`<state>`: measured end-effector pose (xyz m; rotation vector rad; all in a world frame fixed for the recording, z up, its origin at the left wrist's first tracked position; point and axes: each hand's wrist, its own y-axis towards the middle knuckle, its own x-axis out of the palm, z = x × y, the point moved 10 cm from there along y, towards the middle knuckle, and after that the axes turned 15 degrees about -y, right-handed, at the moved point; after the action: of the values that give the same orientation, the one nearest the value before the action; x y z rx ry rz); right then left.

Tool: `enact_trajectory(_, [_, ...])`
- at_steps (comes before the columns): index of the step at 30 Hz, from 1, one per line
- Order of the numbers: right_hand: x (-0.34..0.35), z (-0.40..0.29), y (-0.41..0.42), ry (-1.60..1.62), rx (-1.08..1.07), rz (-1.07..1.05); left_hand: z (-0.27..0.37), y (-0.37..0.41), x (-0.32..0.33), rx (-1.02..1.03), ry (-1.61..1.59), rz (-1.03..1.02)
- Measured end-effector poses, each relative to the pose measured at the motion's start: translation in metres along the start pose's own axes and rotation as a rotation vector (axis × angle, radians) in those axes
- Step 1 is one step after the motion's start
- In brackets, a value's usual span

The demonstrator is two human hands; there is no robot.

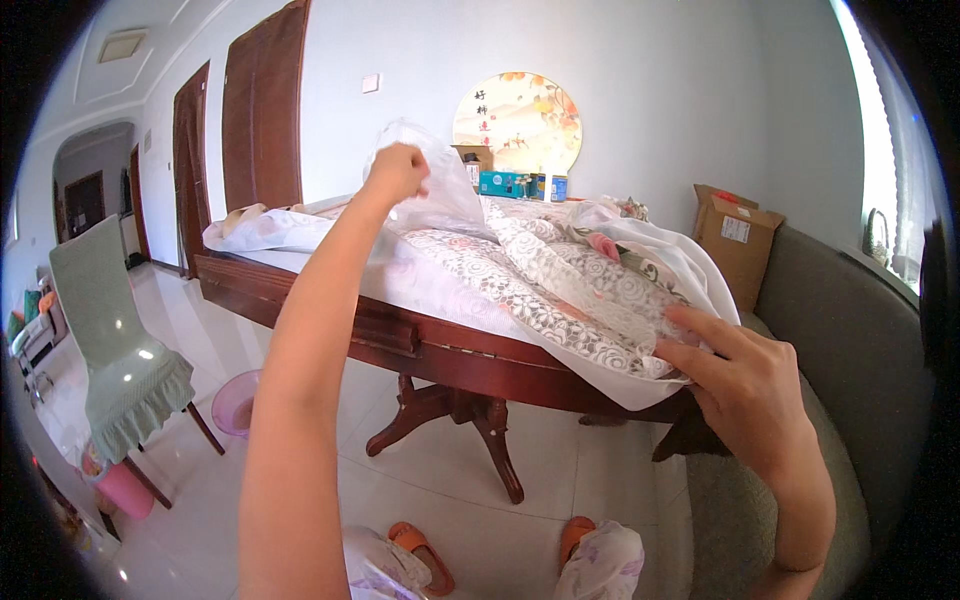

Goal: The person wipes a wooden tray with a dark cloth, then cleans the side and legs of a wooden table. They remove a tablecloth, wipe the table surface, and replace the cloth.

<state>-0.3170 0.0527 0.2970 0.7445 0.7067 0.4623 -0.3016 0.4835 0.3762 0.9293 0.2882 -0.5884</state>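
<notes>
My left hand [401, 174] is raised above the table's far left part, its fingers closed on a clear plastic sheet [442, 191] that rises in a loose peak. At the right, my right hand [750, 394] pinches the edge of a white lace tablecloth [577, 307]; its thumb is hidden beneath the cloth. The lace lies bunched and folded over a white cloth layer [465, 300] with faint floral patches. Pink roses and grey leaves are printed on the fabric [607, 247] near the right folds. Under these layers stands a dark red-brown wooden table [480, 360].
Boxes [504, 184] and a round decorated panel [517, 120] stand behind the table. A grey sofa [840, 322] and a cardboard carton [731, 232] are at the right. To the left are a green-covered chair [112, 337], a pink basin [234, 405] and a pink bin [126, 487].
</notes>
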Motion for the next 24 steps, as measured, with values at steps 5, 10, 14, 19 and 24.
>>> enact_trajectory(5, [-0.012,0.016,-0.010,-0.102,0.118,0.112,0.088,-0.060,0.033,0.190,-0.362,-0.353])
enact_trajectory(10, [-0.024,0.033,-0.026,-0.167,0.158,0.126,0.089,-0.123,0.073,0.121,-0.107,-0.715])
enact_trajectory(14, [-0.042,0.056,-0.037,-0.258,0.369,0.086,0.078,-0.122,0.065,0.111,-0.067,-0.672])
enact_trajectory(19, [-0.015,0.068,-0.090,-0.024,0.484,-0.500,0.094,-0.130,0.025,0.358,0.050,-0.350])
enact_trajectory(24, [-0.021,0.056,-0.085,0.531,0.531,-0.489,0.123,-0.183,-0.004,0.642,0.013,-0.178])
